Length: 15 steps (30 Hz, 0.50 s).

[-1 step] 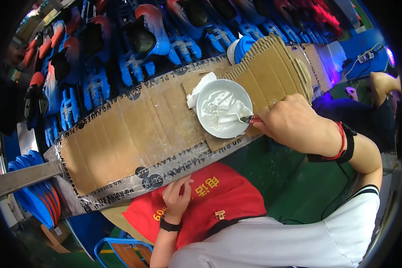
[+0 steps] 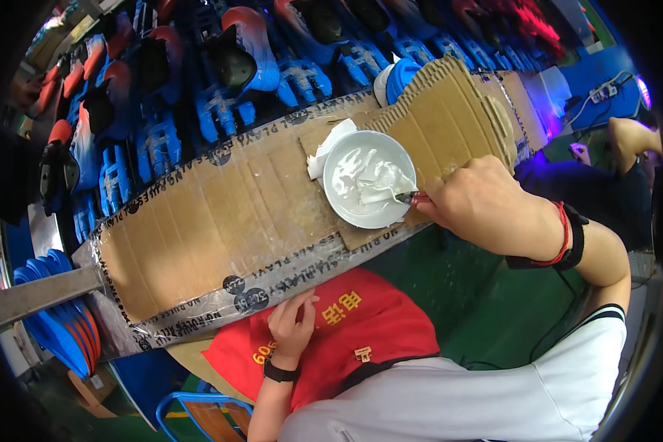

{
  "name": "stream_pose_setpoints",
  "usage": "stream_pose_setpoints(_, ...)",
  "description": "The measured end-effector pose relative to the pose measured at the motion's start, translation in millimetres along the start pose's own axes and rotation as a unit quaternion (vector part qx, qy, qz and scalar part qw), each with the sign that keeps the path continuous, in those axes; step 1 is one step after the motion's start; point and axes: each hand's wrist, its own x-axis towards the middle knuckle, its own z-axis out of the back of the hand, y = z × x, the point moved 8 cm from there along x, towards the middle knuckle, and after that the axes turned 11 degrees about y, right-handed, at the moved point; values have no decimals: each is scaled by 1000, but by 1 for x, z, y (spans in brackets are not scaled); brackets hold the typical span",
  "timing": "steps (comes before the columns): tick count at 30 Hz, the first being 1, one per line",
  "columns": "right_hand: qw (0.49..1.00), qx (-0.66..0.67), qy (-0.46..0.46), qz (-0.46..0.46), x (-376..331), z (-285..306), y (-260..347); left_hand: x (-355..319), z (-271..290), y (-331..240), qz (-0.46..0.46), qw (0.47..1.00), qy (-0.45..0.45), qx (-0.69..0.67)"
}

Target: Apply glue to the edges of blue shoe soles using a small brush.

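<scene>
On the cardboard-topped bench stands a pale round bowl [image 2: 333, 208] with glossy white paste [image 2: 353, 171] inside, probably glue. My right hand [image 2: 475, 199] is closed around the dark red handle of a brush [image 2: 420, 197] at the bowl's right rim. The brush's white-coated head dips into the paste. Down by the bench's front edge, my left hand [image 2: 292, 324] hangs over the red apron [image 2: 376, 317]. Its fingers are loosely bent and apart, and nothing shows in them.
Blue and red shoe parts on blue stands [image 2: 247, 55] line the far side. Corrugated cardboard [image 2: 449, 110] lies right of the bowl, beside a blue-and-white item [image 2: 400, 79]. Stacked blue pieces [image 2: 59, 317] sit at left near a metal bar [image 2: 48, 293]. Another person's arm [image 2: 630, 144] appears at right.
The brush and my right hand have shifted very slightly in the bowl, and the paste's surface looks a little different. My left hand stays in place.
</scene>
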Motion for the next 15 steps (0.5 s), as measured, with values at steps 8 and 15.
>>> stream_pose_setpoints(8,993,116,-22,33,3,5,17,1,-1,-2,-10,1000,-7,12)
stream_pose_setpoints(15,976,197,-92,35,11,2,16,2,-2,-3,-15,1000,-5,15)
